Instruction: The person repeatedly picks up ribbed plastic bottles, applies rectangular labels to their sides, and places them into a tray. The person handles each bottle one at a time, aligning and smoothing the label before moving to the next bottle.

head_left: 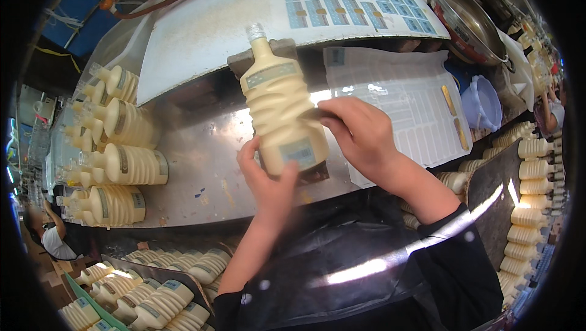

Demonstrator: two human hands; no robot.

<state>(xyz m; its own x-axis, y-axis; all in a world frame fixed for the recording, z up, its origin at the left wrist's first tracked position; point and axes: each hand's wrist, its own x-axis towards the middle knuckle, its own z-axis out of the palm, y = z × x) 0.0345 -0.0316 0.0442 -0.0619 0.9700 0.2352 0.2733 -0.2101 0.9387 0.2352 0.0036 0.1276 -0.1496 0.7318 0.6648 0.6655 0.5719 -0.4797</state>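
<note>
A cream-coloured bottle (278, 108) with a wavy ribbed body and a clear, wrapped-looking neck lies in front of me. Its neck rests in a brown notched block (240, 62). One blue-grey label (270, 76) is on its shoulder, and another label (297, 152) sits near its base. My left hand (267, 181) grips the base end, fingers along the left side and thumb over the lower label, slightly blurred. At the bottle's right side my right hand (363, 132) is closed in a pinch on a small dark flat piece (312, 113), which touches the ribs or nearly so.
Label sheets (332, 4) lie on the white board (207, 32) beyond the bottle. To the right are a translucent backing sheet (390, 99), a blue-white bucket (482, 104) and a metal pan (470, 19). Similar bottles (125, 166) stack at left; more fill crates (152, 303) below. Other people work farther off.
</note>
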